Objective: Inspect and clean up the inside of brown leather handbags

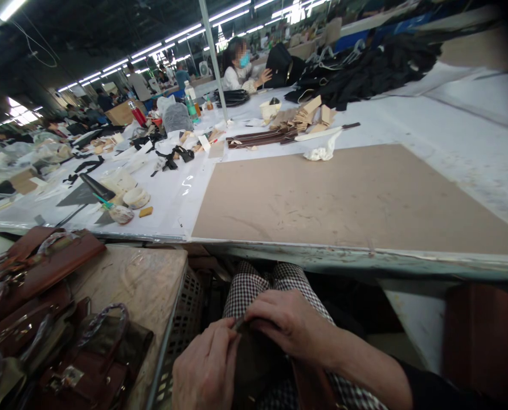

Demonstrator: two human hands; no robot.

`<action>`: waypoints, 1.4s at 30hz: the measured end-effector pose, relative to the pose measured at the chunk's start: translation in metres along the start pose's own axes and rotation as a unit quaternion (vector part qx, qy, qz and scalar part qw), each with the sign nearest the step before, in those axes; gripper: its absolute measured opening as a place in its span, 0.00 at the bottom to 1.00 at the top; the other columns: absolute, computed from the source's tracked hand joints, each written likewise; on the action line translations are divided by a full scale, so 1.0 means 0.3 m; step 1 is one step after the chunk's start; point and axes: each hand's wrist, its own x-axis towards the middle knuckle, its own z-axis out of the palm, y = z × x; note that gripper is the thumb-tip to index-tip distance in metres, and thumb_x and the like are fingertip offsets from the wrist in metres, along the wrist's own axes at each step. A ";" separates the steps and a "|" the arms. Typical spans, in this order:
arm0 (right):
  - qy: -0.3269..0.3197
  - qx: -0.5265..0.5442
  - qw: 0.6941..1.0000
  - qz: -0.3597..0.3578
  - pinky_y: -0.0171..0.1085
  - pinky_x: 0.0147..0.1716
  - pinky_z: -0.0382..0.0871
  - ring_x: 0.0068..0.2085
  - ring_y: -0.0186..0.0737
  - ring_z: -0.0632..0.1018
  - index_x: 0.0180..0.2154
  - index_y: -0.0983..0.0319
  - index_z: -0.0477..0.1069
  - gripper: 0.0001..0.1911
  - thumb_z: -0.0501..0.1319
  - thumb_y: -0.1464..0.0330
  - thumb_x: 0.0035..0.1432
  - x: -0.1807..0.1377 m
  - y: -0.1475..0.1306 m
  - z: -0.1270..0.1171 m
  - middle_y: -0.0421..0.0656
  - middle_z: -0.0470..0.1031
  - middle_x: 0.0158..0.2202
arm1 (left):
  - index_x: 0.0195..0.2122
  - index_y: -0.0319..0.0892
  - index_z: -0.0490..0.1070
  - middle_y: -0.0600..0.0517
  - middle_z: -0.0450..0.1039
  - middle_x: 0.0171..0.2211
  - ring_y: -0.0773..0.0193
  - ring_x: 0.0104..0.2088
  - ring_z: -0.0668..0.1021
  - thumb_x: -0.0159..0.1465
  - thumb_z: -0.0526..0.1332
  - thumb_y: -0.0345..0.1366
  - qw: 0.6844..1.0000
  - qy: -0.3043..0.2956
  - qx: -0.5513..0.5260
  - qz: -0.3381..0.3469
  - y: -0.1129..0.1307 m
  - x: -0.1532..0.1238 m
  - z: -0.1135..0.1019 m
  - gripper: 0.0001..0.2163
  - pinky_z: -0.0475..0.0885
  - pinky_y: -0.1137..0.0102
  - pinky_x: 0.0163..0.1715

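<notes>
On my lap, over checked trousers, lies a dark olive bag [256,361] with a brown leather part [311,384] toward the bottom of the view. My left hand [207,364] pinches the bag's upper edge from the left. Close beside it, my right hand [286,322] grips the same edge with thumb and fingers curled over it. The two hands' fingertips almost meet at the rim. Much of the bag is hidden beneath my hands and forearm.
Brown and olive handbags [87,359] are heaped on a board at the left, above a plastic crate [185,319]. The worktable carries a tan sheet [343,199], a brush [119,213], a white pot [136,197], and brown strips [258,138]. Across it, a masked person [239,71] sits by a black bag [279,65].
</notes>
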 end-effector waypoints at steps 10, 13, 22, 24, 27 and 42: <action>0.022 0.011 1.000 -0.003 0.35 0.40 0.67 0.42 0.40 0.79 0.45 0.56 0.75 0.12 0.64 0.76 0.63 0.001 0.003 0.017 0.38 0.81 0.41 | 0.43 0.46 0.71 0.52 0.82 0.49 0.61 0.39 0.84 0.72 0.56 0.29 0.997 0.030 0.043 0.052 -0.004 -0.002 0.009 0.07 0.76 0.68 0.40; 0.019 0.003 1.000 0.003 0.35 0.40 0.67 0.42 0.40 0.79 0.45 0.56 0.75 0.12 0.64 0.76 0.63 0.002 0.000 0.021 0.38 0.80 0.41 | 0.41 0.46 0.69 0.51 0.81 0.47 0.61 0.37 0.84 0.72 0.54 0.30 1.000 -0.008 0.012 0.024 -0.007 0.004 0.009 0.06 0.75 0.68 0.36; 0.021 -0.033 0.999 0.023 0.36 0.37 0.65 0.40 0.41 0.78 0.40 0.57 0.72 0.08 0.65 0.75 0.62 0.004 0.009 0.030 0.37 0.79 0.38 | 0.39 0.46 0.66 0.51 0.81 0.47 0.62 0.34 0.83 0.71 0.54 0.29 0.999 -0.011 0.004 0.034 -0.002 0.008 0.020 0.05 0.75 0.68 0.35; 0.020 -0.042 0.999 0.027 0.36 0.36 0.64 0.39 0.41 0.78 0.39 0.58 0.72 0.07 0.66 0.75 0.61 0.003 0.009 0.030 0.37 0.78 0.37 | 0.38 0.46 0.66 0.51 0.81 0.47 0.62 0.34 0.83 0.70 0.53 0.29 0.999 -0.010 -0.001 0.042 -0.002 0.008 0.018 0.06 0.75 0.68 0.35; 0.022 -0.049 0.998 0.026 0.36 0.34 0.62 0.39 0.40 0.78 0.38 0.58 0.71 0.07 0.66 0.75 0.61 0.002 0.006 0.030 0.37 0.78 0.36 | 0.38 0.45 0.66 0.50 0.81 0.47 0.62 0.35 0.83 0.70 0.53 0.29 0.999 -0.010 -0.003 0.046 -0.005 0.009 0.013 0.06 0.76 0.69 0.35; 0.031 0.061 0.998 -0.005 0.33 0.33 0.65 0.33 0.37 0.76 0.33 0.61 0.75 0.08 0.62 0.78 0.52 0.019 0.015 0.014 0.39 0.77 0.31 | 0.41 0.47 0.68 0.50 0.80 0.51 0.62 0.35 0.84 0.72 0.54 0.35 0.998 -0.046 -0.031 -0.020 -0.010 0.008 0.011 0.04 0.78 0.71 0.36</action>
